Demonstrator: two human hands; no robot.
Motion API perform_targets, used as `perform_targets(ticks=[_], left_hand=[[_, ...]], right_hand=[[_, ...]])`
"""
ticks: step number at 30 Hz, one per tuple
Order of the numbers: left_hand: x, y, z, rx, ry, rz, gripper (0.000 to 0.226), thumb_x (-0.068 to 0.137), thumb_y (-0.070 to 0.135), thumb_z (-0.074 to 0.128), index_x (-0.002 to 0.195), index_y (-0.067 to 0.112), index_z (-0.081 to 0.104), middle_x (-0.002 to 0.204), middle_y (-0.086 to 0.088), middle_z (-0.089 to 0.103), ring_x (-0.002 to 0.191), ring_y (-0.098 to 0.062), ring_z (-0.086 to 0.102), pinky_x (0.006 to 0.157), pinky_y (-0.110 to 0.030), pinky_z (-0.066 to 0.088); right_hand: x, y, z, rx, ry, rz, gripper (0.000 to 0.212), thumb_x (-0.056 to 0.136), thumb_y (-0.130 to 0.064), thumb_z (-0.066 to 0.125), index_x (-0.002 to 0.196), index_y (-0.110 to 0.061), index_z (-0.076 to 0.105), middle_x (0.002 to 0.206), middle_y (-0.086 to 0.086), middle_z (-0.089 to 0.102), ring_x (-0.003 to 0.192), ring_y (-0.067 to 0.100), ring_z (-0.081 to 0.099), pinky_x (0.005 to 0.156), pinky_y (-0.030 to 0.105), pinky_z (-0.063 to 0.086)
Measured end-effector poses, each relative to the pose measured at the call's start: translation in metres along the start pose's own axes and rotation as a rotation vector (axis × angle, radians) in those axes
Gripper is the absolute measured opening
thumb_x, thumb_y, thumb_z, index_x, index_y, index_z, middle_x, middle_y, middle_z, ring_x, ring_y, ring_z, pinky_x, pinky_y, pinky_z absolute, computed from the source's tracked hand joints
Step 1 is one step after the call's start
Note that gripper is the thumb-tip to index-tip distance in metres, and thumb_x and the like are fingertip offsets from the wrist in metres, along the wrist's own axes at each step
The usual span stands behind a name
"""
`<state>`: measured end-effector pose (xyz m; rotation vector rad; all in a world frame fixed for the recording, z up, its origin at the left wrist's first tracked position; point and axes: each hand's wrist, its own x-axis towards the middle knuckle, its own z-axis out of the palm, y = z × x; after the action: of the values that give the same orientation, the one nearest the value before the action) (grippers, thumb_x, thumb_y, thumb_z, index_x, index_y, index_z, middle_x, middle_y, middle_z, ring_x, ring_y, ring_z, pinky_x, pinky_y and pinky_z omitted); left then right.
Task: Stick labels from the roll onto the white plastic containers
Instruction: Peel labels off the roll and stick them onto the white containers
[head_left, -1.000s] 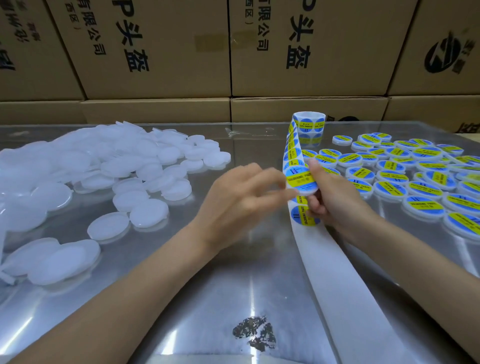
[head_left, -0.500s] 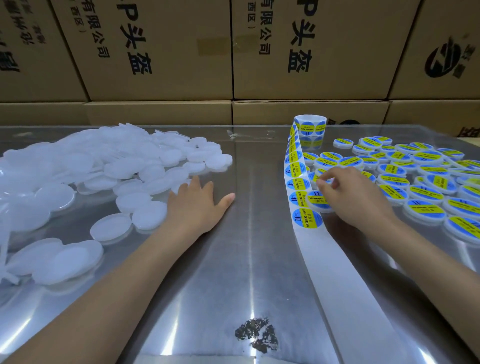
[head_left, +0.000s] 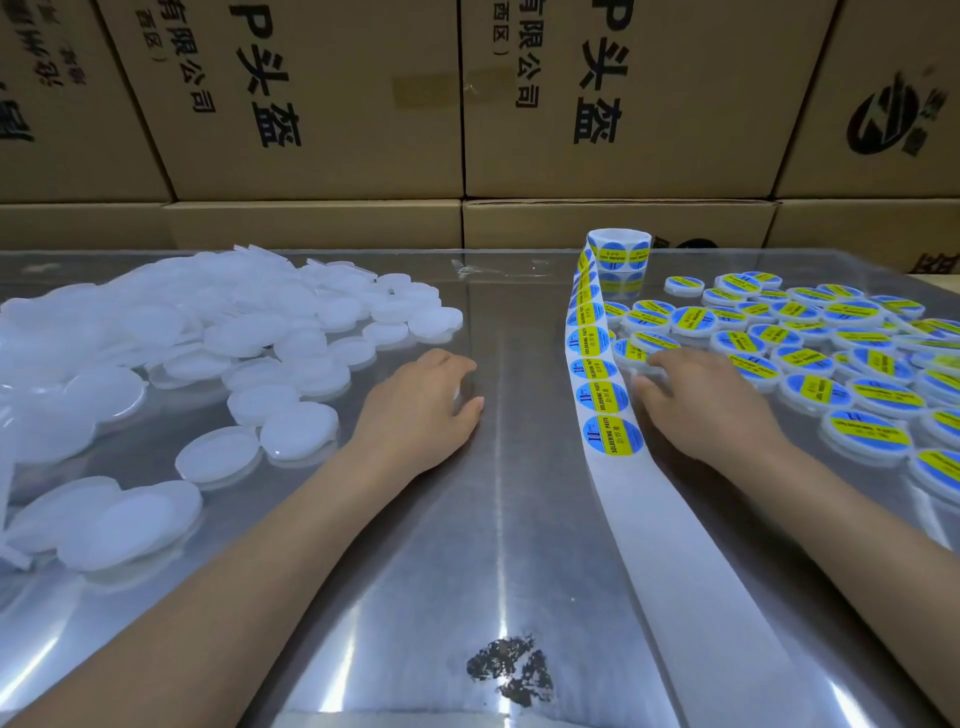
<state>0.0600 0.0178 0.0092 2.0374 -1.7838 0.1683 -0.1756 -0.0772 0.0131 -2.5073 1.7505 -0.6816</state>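
Note:
A heap of plain white plastic containers (head_left: 156, 332) covers the left of the table. Labelled containers (head_left: 810, 358) with blue and yellow stickers are spread on the right. The label roll (head_left: 618, 252) stands at the back, and its strip of labels (head_left: 605, 397) runs toward me, ending in bare white backing (head_left: 701, 597). My left hand (head_left: 421, 405) is curled over a white container (head_left: 458, 396), of which only a sliver shows. My right hand (head_left: 706, 410) sits just right of the strip, thumb and fingers around a labelled container (head_left: 641, 349) at the group's near-left edge.
Stacked cardboard boxes (head_left: 332, 104) with printed characters wall off the back of the table. The shiny metal table top (head_left: 498, 519) has a dark worn patch (head_left: 509, 670) near the front edge.
The hands parted from the strip. My right hand carried the freshly labelled container to the labelled group. My left hand reached to the white pile, then drew back right, curled over a container.

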Motion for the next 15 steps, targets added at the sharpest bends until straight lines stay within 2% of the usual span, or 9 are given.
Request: perform_targets(ticks=[2, 4, 5, 7, 9, 11, 13, 14, 15], left_hand=[[-0.001, 0.002, 0.000, -0.021, 0.010, -0.003, 0.045, 0.092, 0.040, 0.051, 0.135, 0.025, 0.046, 0.138, 0.008, 0.045, 0.125, -0.017, 0.044, 0.092, -0.035, 0.041], [0.000, 0.003, -0.001, -0.034, 0.007, -0.006, 0.046, 0.092, 0.039, 0.051, 0.135, 0.025, 0.045, 0.139, 0.007, 0.046, 0.126, -0.017, 0.043, 0.095, -0.036, 0.042], [0.000, 0.003, -0.001, -0.036, 0.000, -0.008, 0.046, 0.093, 0.039, 0.051, 0.135, 0.024, 0.045, 0.139, 0.006, 0.046, 0.126, -0.018, 0.043, 0.096, -0.037, 0.042], [0.000, 0.003, 0.000, -0.035, -0.010, -0.009, 0.044, 0.093, 0.038, 0.050, 0.134, 0.024, 0.047, 0.138, 0.006, 0.047, 0.126, -0.017, 0.043, 0.095, -0.036, 0.043], [-0.001, 0.002, 0.001, -0.035, -0.002, -0.003, 0.042, 0.093, 0.038, 0.050, 0.133, 0.024, 0.048, 0.137, 0.007, 0.048, 0.125, -0.016, 0.043, 0.093, -0.034, 0.042], [-0.001, 0.003, 0.003, -0.047, 0.019, 0.017, 0.042, 0.092, 0.038, 0.052, 0.132, 0.025, 0.049, 0.136, 0.009, 0.048, 0.125, -0.014, 0.043, 0.091, -0.031, 0.039], [-0.002, 0.007, 0.004, -0.088, 0.032, 0.070, 0.044, 0.090, 0.041, 0.055, 0.130, 0.025, 0.051, 0.134, 0.010, 0.050, 0.124, -0.013, 0.043, 0.092, -0.025, 0.034], [-0.002, 0.011, 0.004, -0.118, 0.032, 0.120, 0.046, 0.088, 0.042, 0.058, 0.130, 0.025, 0.052, 0.132, 0.010, 0.051, 0.124, -0.012, 0.044, 0.095, -0.024, 0.033], [-0.003, 0.014, 0.005, -0.150, 0.026, 0.182, 0.048, 0.086, 0.044, 0.060, 0.129, 0.025, 0.053, 0.131, 0.009, 0.052, 0.123, -0.011, 0.044, 0.099, -0.024, 0.032]], right_hand=[[0.002, -0.003, -0.001, 0.133, -0.011, -0.090, 0.028, 0.091, -0.034, 0.054, 0.112, -0.018, 0.063, 0.121, 0.006, 0.061, 0.118, 0.028, 0.047, 0.093, 0.038, 0.041], [0.002, -0.007, -0.002, 0.359, -0.187, -0.119, 0.027, 0.087, -0.034, 0.062, 0.113, -0.024, 0.064, 0.108, 0.001, 0.065, 0.103, 0.019, 0.055, 0.085, 0.030, 0.044], [0.001, -0.008, -0.001, 0.432, -0.306, -0.138, 0.032, 0.086, -0.035, 0.065, 0.116, -0.025, 0.062, 0.096, -0.005, 0.063, 0.089, 0.012, 0.057, 0.076, 0.020, 0.044], [0.000, -0.009, -0.001, 0.383, -0.439, -0.211, 0.047, 0.084, -0.038, 0.065, 0.128, -0.027, 0.053, 0.075, -0.017, 0.045, 0.067, 0.002, 0.048, 0.061, 0.010, 0.038], [0.001, -0.008, 0.001, 0.330, -0.437, -0.241, 0.055, 0.085, -0.040, 0.064, 0.135, -0.028, 0.046, 0.071, -0.018, 0.035, 0.062, 0.000, 0.042, 0.060, 0.006, 0.037], [-0.001, -0.010, 0.002, 0.356, -0.421, -0.246, 0.058, 0.084, -0.041, 0.065, 0.136, -0.028, 0.045, 0.077, -0.017, 0.042, 0.068, 0.000, 0.045, 0.062, 0.006, 0.036], [-0.003, -0.011, 0.004, 0.406, -0.406, -0.260, 0.058, 0.083, -0.040, 0.067, 0.136, -0.027, 0.045, 0.106, -0.011, 0.058, 0.093, 0.002, 0.053, 0.074, 0.007, 0.035], [-0.005, -0.013, 0.006, 0.424, -0.385, -0.271, 0.058, 0.082, -0.040, 0.067, 0.135, -0.027, 0.046, 0.122, -0.010, 0.057, 0.107, 0.004, 0.052, 0.083, 0.011, 0.036], [-0.006, -0.016, 0.007, 0.435, -0.354, -0.282, 0.057, 0.081, -0.040, 0.068, 0.133, -0.029, 0.048, 0.129, -0.011, 0.055, 0.114, 0.005, 0.050, 0.089, 0.015, 0.037]])
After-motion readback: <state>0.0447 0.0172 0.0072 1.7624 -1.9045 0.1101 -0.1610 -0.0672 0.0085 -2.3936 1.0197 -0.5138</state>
